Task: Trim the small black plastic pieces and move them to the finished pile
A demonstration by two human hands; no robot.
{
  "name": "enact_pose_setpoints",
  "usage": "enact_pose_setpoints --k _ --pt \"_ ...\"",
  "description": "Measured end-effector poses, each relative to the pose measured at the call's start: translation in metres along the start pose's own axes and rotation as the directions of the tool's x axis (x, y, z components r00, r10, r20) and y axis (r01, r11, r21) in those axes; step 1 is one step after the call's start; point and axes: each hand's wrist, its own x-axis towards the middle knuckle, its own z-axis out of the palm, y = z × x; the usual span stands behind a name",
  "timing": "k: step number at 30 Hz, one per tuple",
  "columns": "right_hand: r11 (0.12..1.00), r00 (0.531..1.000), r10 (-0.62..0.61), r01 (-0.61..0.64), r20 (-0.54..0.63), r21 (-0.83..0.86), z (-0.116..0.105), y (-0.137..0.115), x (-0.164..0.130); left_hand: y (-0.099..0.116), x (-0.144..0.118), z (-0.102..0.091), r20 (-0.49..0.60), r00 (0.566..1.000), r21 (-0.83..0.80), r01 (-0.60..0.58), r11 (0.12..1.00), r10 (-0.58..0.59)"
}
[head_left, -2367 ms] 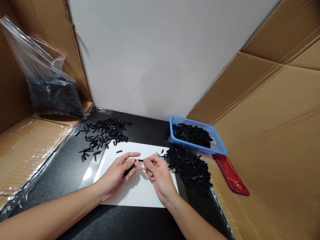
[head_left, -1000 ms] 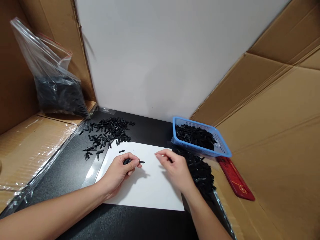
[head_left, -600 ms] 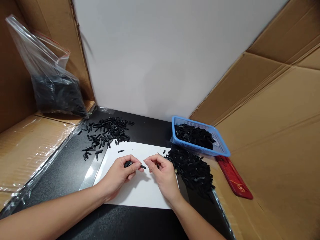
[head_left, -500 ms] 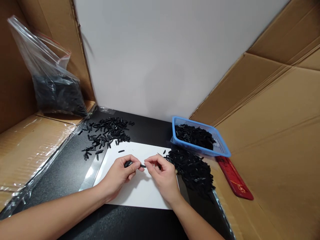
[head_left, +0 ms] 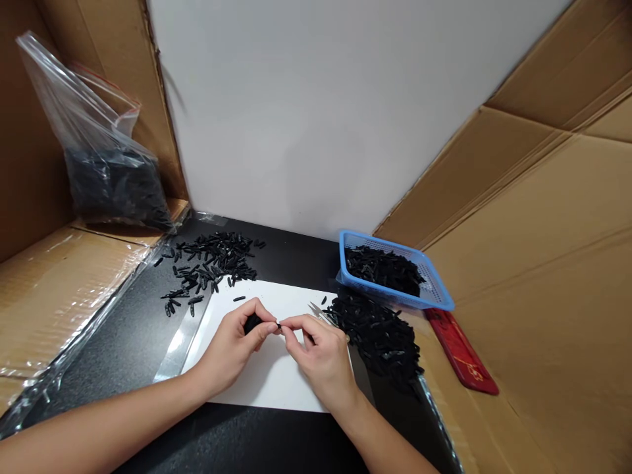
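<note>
Fingertips [head_left: 269,328] of the left hand [head_left: 227,345] and the right hand [head_left: 320,349] are closed on a small black piece [head_left: 279,326], pinched between them above a white sheet [head_left: 266,385]. Spare pieces [head_left: 251,322], partly hidden, are tucked in the curl of the left hand. The sheet lies on a dark, speckled tabletop [head_left: 123,336]; a pale wall [head_left: 316,112] rises behind, and brown cardboard [head_left: 523,197] flanks both sides. At far left, a clear bag [head_left: 118,187] with dark contents stands against the cardboard, near a loose scatter [head_left: 222,253] of black pieces on the tabletop. One lone piece [head_left: 239,298] lies nearly crosswise on the sheet. To the right, a blue basket [head_left: 395,299] holds more black pieces behind a denser pile [head_left: 380,336], with scissors [head_left: 320,312] beside it, tips toward the far left. Farther right is a flat red object [head_left: 461,355]. The pinched piece's long axis seems to run sideways from hand to hand; fingertips cover its ends, so which end points where cannot be told.
</note>
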Motion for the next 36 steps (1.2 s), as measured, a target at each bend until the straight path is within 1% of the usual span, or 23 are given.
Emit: enact_pose_setpoints --k 4,9,11,17,21,23,25,29,31,33,34,36 --pt "1.000 1.000 -0.020 0.020 0.019 0.011 0.000 0.001 -0.001 -0.002 -0.001 -0.001 0.004 1.000 0.087 -0.029 0.996 0.029" --pt "0.998 0.998 -0.058 0.059 0.036 -0.039 0.003 0.002 -0.003 -0.004 -0.002 0.000 -0.013 0.998 0.155 -0.067 0.986 0.069" --pt "0.997 0.998 -0.059 0.060 0.023 -0.048 0.005 0.001 -0.003 -0.004 -0.002 0.001 -0.021 0.997 0.149 -0.070 0.986 0.074" --pt "0.999 0.999 -0.035 0.033 -0.035 -0.036 0.008 -0.001 -0.004 -0.004 -0.002 0.003 -0.061 0.996 0.056 -0.054 0.997 0.057" --pt "0.999 0.999 -0.021 0.020 -0.048 -0.027 0.009 -0.002 -0.002 -0.005 -0.003 0.004 -0.064 0.996 0.044 -0.058 0.997 0.061" --pt "1.000 0.999 0.013 -0.013 -0.049 0.010 0.008 -0.004 0.000 -0.004 -0.003 0.004 -0.064 0.996 0.044 -0.060 0.997 0.063" --pt "0.992 0.995 0.089 -0.086 -0.036 0.092 0.007 -0.006 0.002 -0.002 -0.002 0.004 -0.057 0.997 0.034 -0.056 0.998 0.058" --pt "0.918 0.963 0.270 -0.265 0.025 0.294 0.003 -0.007 0.005 0.000 -0.001 0.004 -0.049 0.998 0.009 -0.040 0.999 0.040" --pt "0.885 0.951 0.308 -0.296 0.025 0.359 0.001 -0.007 0.006 0.000 0.000 0.004 -0.053 0.998 0.011 -0.026 1.000 0.026" --pt "0.895 0.955 0.297 -0.270 -0.023 0.355 -0.002 -0.006 0.007 -0.001 0.000 0.003 -0.053 0.999 0.017 -0.011 1.000 0.012" --pt "0.917 0.962 0.268 -0.237 -0.057 0.320 -0.004 -0.006 0.007 -0.001 0.000 0.003 -0.052 0.999 0.022 -0.008 1.000 0.009" --pt "0.967 0.980 0.172 -0.148 -0.100 0.207 -0.005 -0.007 0.005 -0.001 0.000 0.003 -0.049 0.999 0.035 -0.015 0.999 0.017"
